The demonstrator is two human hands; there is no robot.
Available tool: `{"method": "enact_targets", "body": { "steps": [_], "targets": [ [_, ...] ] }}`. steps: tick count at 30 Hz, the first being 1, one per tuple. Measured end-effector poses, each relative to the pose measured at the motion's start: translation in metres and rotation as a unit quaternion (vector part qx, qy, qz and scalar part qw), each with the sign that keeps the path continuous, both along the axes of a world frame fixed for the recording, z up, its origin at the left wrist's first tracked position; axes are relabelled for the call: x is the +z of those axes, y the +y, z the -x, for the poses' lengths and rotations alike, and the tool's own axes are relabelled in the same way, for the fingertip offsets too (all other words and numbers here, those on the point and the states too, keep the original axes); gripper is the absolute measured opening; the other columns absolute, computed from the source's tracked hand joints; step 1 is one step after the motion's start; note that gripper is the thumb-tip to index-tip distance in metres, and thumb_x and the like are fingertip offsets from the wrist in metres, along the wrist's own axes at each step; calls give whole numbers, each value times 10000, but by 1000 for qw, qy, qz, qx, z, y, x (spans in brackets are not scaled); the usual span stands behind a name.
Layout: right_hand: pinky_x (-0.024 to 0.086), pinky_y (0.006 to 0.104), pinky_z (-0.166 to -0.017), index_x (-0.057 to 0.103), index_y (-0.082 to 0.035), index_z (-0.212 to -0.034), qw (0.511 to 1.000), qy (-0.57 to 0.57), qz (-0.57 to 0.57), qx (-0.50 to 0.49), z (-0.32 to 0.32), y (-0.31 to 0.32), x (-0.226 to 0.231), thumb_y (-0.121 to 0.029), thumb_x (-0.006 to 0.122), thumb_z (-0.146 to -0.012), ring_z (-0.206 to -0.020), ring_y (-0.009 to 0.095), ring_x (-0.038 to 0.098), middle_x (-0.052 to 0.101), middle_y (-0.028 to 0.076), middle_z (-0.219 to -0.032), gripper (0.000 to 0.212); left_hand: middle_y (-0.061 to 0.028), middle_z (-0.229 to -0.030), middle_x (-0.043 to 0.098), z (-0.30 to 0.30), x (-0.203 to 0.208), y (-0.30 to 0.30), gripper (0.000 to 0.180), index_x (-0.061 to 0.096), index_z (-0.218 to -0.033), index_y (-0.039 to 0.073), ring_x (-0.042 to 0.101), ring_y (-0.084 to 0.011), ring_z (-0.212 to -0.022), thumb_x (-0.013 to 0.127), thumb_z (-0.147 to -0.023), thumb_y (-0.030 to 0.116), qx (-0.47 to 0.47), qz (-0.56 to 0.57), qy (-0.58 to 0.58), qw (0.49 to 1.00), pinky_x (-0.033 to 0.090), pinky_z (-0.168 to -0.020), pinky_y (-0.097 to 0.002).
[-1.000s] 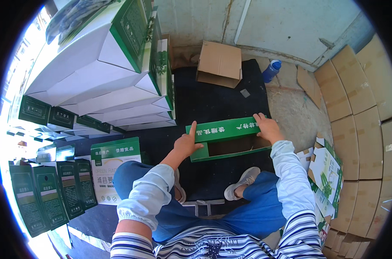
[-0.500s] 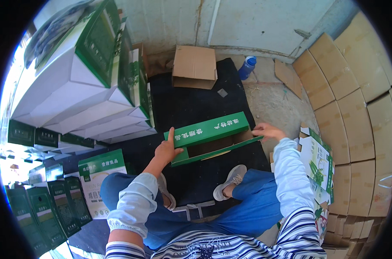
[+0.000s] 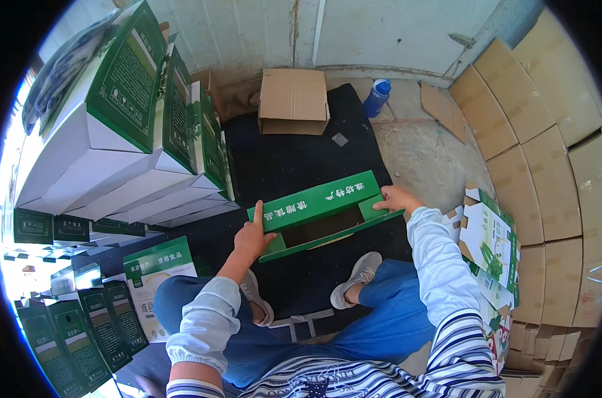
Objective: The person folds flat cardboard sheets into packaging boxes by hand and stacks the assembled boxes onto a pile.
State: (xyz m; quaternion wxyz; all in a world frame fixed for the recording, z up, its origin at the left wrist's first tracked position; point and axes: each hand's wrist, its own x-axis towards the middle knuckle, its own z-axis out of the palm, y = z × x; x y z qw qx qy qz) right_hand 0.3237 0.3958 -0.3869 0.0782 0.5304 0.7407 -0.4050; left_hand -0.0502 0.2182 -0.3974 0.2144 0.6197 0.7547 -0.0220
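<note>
A long green cardboard box [image 3: 317, 199] with white lettering along its side lies in front of my feet, its slot-like opening facing up and showing a dark inside. My left hand [image 3: 250, 239] grips its left end, with the index finger stretched along the end and the thumb over the near corner. At the opposite end, my right hand [image 3: 399, 199] holds the edge between thumb and bent fingers. A green end flap [image 3: 370, 208] shows beside the right fingertips. The undersides of the fingers on both hands are hidden.
Stacked green-and-white cartons [image 3: 122, 159] rise at the left. Brown cartons [image 3: 546, 172] form a wall at the right, with flat printed cardboard [image 3: 490, 249] beside them. A brown box [image 3: 293, 99] and a blue bottle [image 3: 377, 98] stand beyond the black mat [image 3: 301, 156].
My right hand has shifted slightly left and up, its fingers more bent. The green flap at the box's right end is now turned inward. My left hand keeps its hold.
</note>
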Motion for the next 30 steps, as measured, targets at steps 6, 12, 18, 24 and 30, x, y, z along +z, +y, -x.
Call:
{"method": "enact_targets", "body": {
  "steps": [6, 12, 18, 24, 30],
  "targets": [
    [477, 344, -587, 598, -24, -843, 999, -15, -49, -6, -7, 0, -19, -399, 736, -696, -654, 235, 635, 645, 118, -751, 426, -216, -829, 610, -5, -6, 2, 1059, -80, -1436, 182, 638, -347, -705, 686, -746, 425, 2, -12, 31, 999, 525, -618, -434],
    [481, 321, -561, 603, -44, -859, 997, 8, -67, -41, -37, 0, -37, -378, 705, -739, -615, 189, 620, 626, 86, -728, 369, -252, -858, 612, -3, 2, 4, 1030, -83, -1433, 163, 625, -391, -790, 679, -767, 352, -16, -15, -42, 999, 510, -695, -455],
    [503, 248, -551, 589, -90, -1027, 948, 120, 177, -237, -62, -21, -19, -289, 614, -825, -669, 143, 616, 618, 40, -839, 284, -263, -939, 619, 16, 6, -5, 945, -51, -1413, 25, 618, -389, -855, 617, -777, 227, 23, -31, -126, 991, 494, -751, -447],
    [521, 288, -606, 481, -72, -1227, 991, -28, 113, -68, -74, -45, -41, -236, 677, -780, -745, 167, 628, 612, 63, -945, 515, -263, -973, 610, 12, 1, -14, 813, 191, -1357, -56, 598, -396, -913, 631, -720, 193, 16, 158, -94, 983, 484, -801, -421],
    [512, 303, -663, 545, -37, -1166, 985, 45, 84, -143, -23, -63, -30, -251, 734, -721, -825, 181, 611, 621, 84, -996, 530, -235, -1108, 565, 27, -30, -42, 722, 437, -1261, 3, 561, -357, -1031, 724, -655, 269, -120, 28, -207, 971, 452, -889, -379]
  ]
}}
